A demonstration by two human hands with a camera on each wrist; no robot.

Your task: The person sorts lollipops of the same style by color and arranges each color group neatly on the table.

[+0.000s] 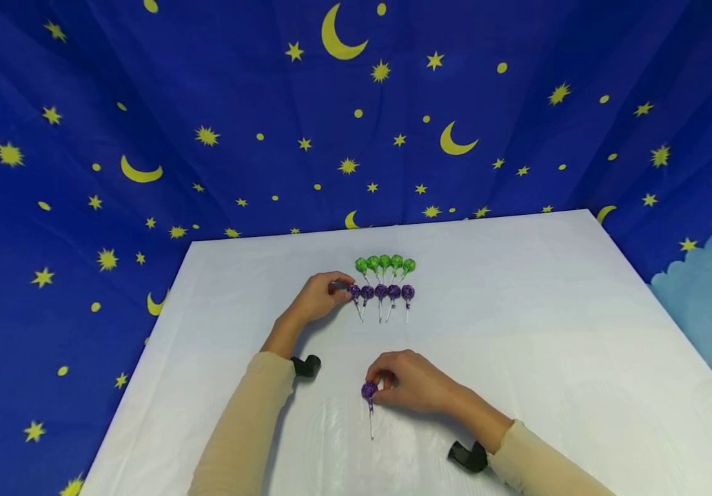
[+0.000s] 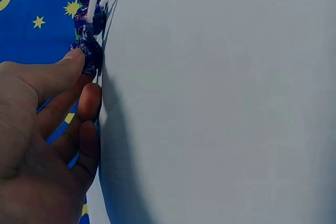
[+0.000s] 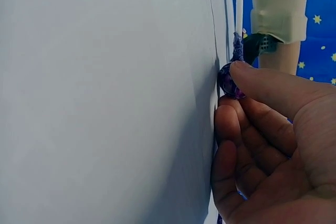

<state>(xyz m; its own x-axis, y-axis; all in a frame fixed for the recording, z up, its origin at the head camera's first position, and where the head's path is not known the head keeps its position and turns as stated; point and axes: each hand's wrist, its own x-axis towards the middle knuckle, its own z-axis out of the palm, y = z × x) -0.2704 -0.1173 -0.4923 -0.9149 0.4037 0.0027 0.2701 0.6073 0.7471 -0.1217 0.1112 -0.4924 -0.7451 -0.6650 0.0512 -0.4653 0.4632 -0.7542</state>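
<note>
My left hand (image 1: 320, 297) pinches the wrapped head of the leftmost purple lollipop (image 1: 354, 292) between thumb and fingers. That lollipop ends a row of several purple lollipops (image 1: 381, 291), heads away from me and white sticks toward me. Just behind them lies a row of several green lollipops (image 1: 384, 262), their sticks converging toward the purple heads. Nearer to me, my right hand (image 1: 416, 383) holds another purple lollipop (image 1: 369, 390) by its head, with the stick pointing toward me. In the right wrist view, the thumb presses on this lollipop's purple wrapper (image 3: 231, 82).
Both rows lie on a white-covered table (image 1: 535, 331). Behind it hangs a blue cloth (image 1: 244, 89) printed with yellow moons and stars. A black wrist device (image 1: 307, 366) sits at the left cuff, another black device (image 1: 469, 456) at the right cuff.
</note>
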